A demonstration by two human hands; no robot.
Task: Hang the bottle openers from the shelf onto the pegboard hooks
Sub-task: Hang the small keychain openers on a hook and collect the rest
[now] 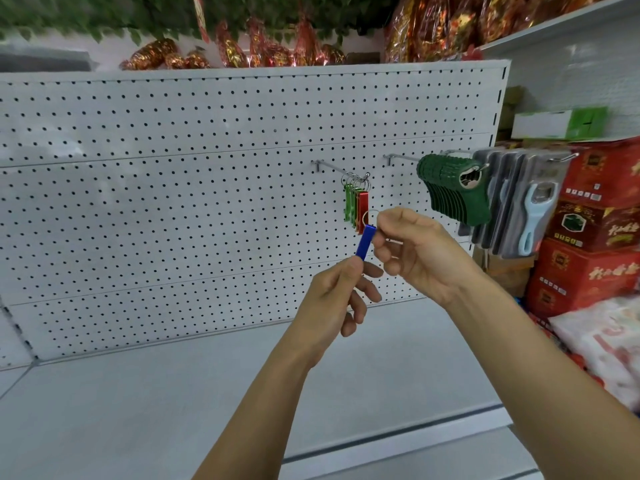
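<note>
Just below the steel peg hook, the slim blue metal bottle opener tilts upward: left hand pinches its base, right hand pinches its ring.

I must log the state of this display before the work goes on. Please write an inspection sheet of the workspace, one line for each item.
Surface: grey shelf under a white pegboard; bare where visible.
Job's things: blue bottle opener held by both hands; green and red openers hang by rings on one hook.
Clutter: nothing seen on the shelf.
Grippers: left hand pinches the blue opener's lower end; right hand fingers pinch at its top, near the ring.
Cables: nothing seen.
Surroundings: green openers and carded openers on hooks at right; red boxes; foil decorations above.
</note>
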